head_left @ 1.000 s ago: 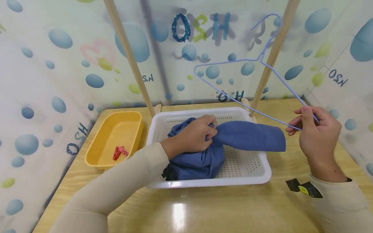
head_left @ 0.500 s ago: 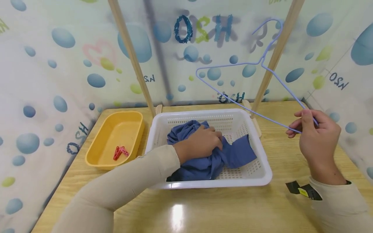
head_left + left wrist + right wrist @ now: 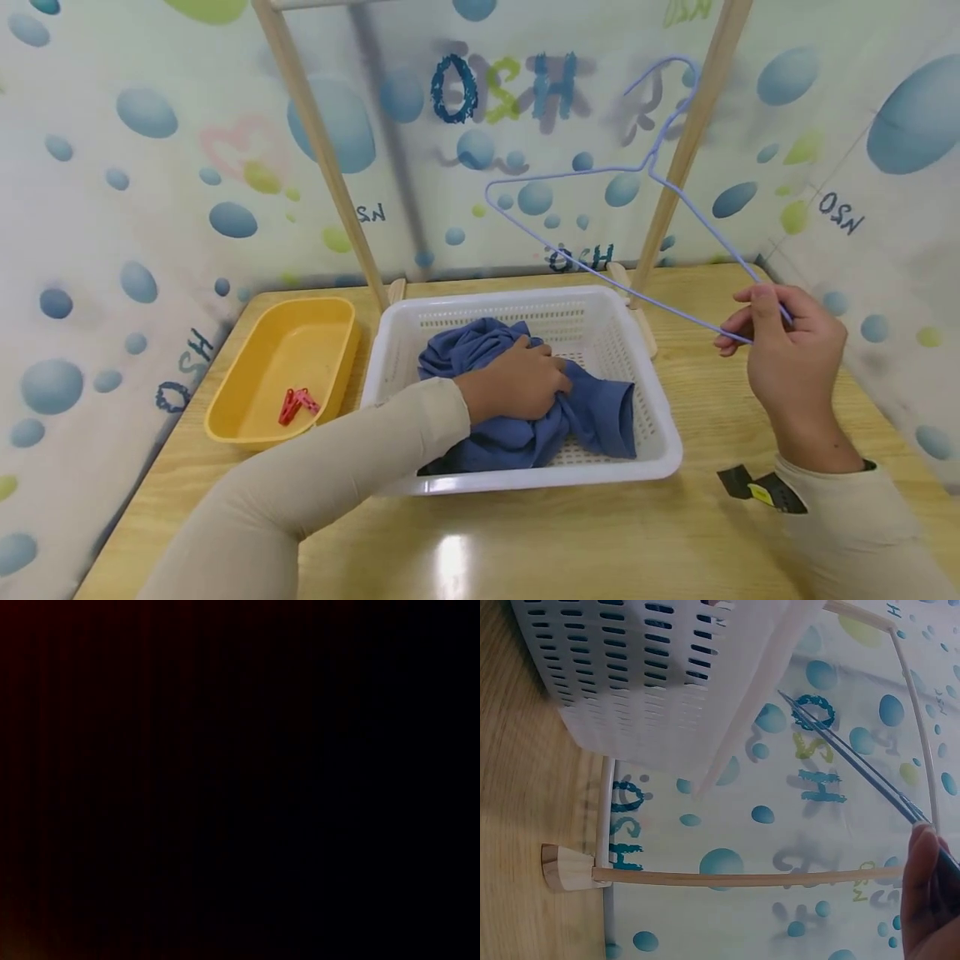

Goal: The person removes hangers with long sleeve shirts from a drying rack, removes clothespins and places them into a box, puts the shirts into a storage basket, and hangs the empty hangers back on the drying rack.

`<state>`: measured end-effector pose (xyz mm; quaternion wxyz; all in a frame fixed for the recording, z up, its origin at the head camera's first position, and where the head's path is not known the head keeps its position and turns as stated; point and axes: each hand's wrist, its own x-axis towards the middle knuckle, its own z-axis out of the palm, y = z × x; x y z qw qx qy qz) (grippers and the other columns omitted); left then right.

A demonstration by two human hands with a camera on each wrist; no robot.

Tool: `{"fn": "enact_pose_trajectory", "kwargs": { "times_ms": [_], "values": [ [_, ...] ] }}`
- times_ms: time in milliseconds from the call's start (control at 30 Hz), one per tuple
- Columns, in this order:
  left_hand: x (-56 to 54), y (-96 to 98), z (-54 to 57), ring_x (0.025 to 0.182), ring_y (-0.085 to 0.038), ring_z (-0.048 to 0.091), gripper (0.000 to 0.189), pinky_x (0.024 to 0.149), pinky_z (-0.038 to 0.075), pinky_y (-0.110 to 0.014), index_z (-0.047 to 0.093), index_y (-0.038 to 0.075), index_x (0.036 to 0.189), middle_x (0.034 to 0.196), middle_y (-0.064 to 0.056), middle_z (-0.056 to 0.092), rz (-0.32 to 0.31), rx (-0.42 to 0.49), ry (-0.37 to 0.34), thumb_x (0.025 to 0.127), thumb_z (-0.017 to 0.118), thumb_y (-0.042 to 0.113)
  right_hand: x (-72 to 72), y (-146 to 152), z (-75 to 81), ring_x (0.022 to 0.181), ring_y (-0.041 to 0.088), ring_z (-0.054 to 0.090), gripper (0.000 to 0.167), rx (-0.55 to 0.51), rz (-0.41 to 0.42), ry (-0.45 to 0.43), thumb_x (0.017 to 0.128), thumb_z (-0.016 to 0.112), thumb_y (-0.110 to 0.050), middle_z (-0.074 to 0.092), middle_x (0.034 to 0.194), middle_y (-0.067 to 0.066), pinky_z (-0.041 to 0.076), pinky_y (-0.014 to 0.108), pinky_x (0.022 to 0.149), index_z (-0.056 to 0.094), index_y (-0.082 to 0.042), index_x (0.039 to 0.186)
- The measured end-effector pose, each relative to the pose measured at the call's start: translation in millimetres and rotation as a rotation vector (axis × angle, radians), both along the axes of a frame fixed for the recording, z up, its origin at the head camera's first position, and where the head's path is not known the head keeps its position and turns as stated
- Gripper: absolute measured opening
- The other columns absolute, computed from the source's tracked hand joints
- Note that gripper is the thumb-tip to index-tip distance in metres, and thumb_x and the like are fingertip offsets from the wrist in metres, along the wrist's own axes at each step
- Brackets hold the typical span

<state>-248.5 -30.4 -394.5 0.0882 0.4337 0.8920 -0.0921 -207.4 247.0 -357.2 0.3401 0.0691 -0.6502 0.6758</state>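
Note:
A blue garment lies crumpled in the white laundry basket, one tube-like end spread toward the basket's right side. My left hand grips the garment from above, fingers bent into the folds and fingertips hidden. To the right, above the table, my right hand pinches one lower corner of a light blue-purple clothes hanger. The hanger's hook points up, in front of the back wall. In the right wrist view, part of the right hand holds the hanger. The left wrist view is almost black.
A yellow tray with red and pink clothespins stands left of the basket. Wooden posts of a rack rise behind the basket. A patterned wall closes off the back. A black strap hangs from the right sleeve.
My left hand has lowered the garment's raised tube-like end, which now lies inside the basket. The head view has shifted slightly; the right hand keeps holding the hanger.

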Motion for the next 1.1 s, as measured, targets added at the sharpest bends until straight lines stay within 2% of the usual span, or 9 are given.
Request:
{"fn": "enact_pose_trajectory", "kwargs": {
  "times_ms": [167, 333, 467, 633, 700, 767, 867, 933, 1100],
  "values": [
    [-5.1, -3.7, 3.9, 0.118, -0.019, 0.055, 0.031, 0.111, 0.032, -0.056, 0.069, 0.033, 0.121, 0.127, 0.006, 0.064, 0.004, 0.069, 0.009, 0.102, 0.045, 0.028, -10.1, -3.7, 22.9, 0.046, 0.008, 0.064, 0.026, 0.037, 0.008, 0.089, 0.1, 0.059, -0.016, 0.066, 0.06, 0.001, 0.052, 0.018, 0.048, 0.068, 0.007, 0.092],
    [-7.0, -8.2, 25.1, 0.125, -0.019, 0.053, 0.031, 0.11, 0.032, -0.054, 0.067, 0.03, 0.124, 0.134, 0.003, 0.058, 0.029, 0.182, 0.022, 0.1, 0.048, 0.03, -19.5, -9.2, 58.8, 0.047, 0.005, 0.062, 0.027, 0.092, -0.052, 0.166, 0.1, 0.058, -0.015, 0.065, 0.059, -0.003, 0.052, 0.015, 0.051, 0.068, 0.007, 0.089],
    [-7.9, -16.2, 48.6, 0.136, -0.021, 0.046, 0.035, 0.117, 0.024, -0.057, 0.06, 0.031, 0.134, 0.145, 0.002, 0.05, 0.076, 0.278, 0.039, 0.103, 0.046, 0.037, -33.1, -7.5, 76.2, 0.047, 0.002, 0.059, 0.026, 0.182, -0.161, 0.132, 0.101, 0.057, -0.02, 0.064, 0.059, -0.01, 0.051, 0.013, 0.052, 0.07, -0.001, 0.088],
    [-2.1, -31.3, 78.8, 0.151, -0.021, 0.028, 0.049, 0.123, 0.01, -0.059, 0.039, 0.034, 0.152, 0.162, 0.002, 0.032, 0.15, 0.387, 0.052, 0.104, 0.045, 0.043, -55.8, -1.1, 82.5, 0.044, 0.0, 0.058, 0.022, 0.249, -0.202, 0.083, 0.101, 0.056, -0.024, 0.062, 0.059, -0.012, 0.051, 0.013, 0.052, 0.069, -0.013, 0.087],
    [2.2, -39.2, 86.8, 0.153, -0.021, 0.024, 0.052, 0.123, 0.006, -0.059, 0.034, 0.034, 0.154, 0.164, 0.002, 0.026, 0.154, 0.42, 0.093, 0.104, 0.046, 0.043, -62.5, 0.9, 82.9, 0.044, -0.001, 0.058, 0.021, 0.269, -0.195, 0.071, 0.101, 0.056, -0.024, 0.062, 0.06, -0.012, 0.051, 0.013, 0.052, 0.068, -0.016, 0.087],
    [8.2, -47.9, 93.7, 0.154, -0.022, 0.023, 0.051, 0.123, 0.003, -0.059, 0.036, 0.033, 0.154, 0.165, 0.0, 0.024, 0.155, 0.463, 0.163, 0.104, 0.047, 0.039, -67.6, 3.0, 83.1, 0.045, -0.001, 0.059, 0.02, 0.285, -0.181, 0.054, 0.101, 0.056, -0.025, 0.062, 0.061, -0.013, 0.051, 0.013, 0.052, 0.068, -0.017, 0.087],
    [19.6, -64.0, 100.7, 0.152, -0.024, 0.027, 0.047, 0.123, 0.001, -0.061, 0.043, 0.03, 0.15, 0.164, -0.003, 0.026, 0.175, 0.53, 0.291, 0.104, 0.048, 0.031, -72.6, 7.7, 82.5, 0.045, -0.002, 0.059, 0.02, 0.304, -0.179, 0.027, 0.101, 0.057, -0.027, 0.062, 0.062, -0.013, 0.051, 0.012, 0.053, 0.068, -0.016, 0.089],
    [27.6, -77.6, 103.2, 0.15, -0.026, 0.03, 0.044, 0.122, 0.0, -0.062, 0.048, 0.029, 0.147, 0.163, -0.004, 0.03, 0.205, 0.573, 0.342, 0.103, 0.05, 0.028, -73.2, 11.4, 79.8, 0.045, -0.002, 0.059, 0.02, 0.292, -0.178, 0.004, 0.1, 0.058, -0.027, 0.062, 0.062, -0.013, 0.051, 0.012, 0.053, 0.069, -0.015, 0.089],
    [39.1, -116.4, 100.6, 0.146, -0.031, 0.035, 0.042, 0.121, 0.003, -0.065, 0.053, 0.026, 0.143, 0.16, -0.006, 0.035, 0.332, 0.64, 0.365, 0.101, 0.053, 0.024, -70.1, 21.6, 71.8, 0.047, 0.001, 0.062, 0.017, 0.233, -0.142, -0.059, 0.099, 0.06, -0.025, 0.064, 0.064, -0.008, 0.053, 0.015, 0.054, 0.07, -0.014, 0.091]
  ]
}}
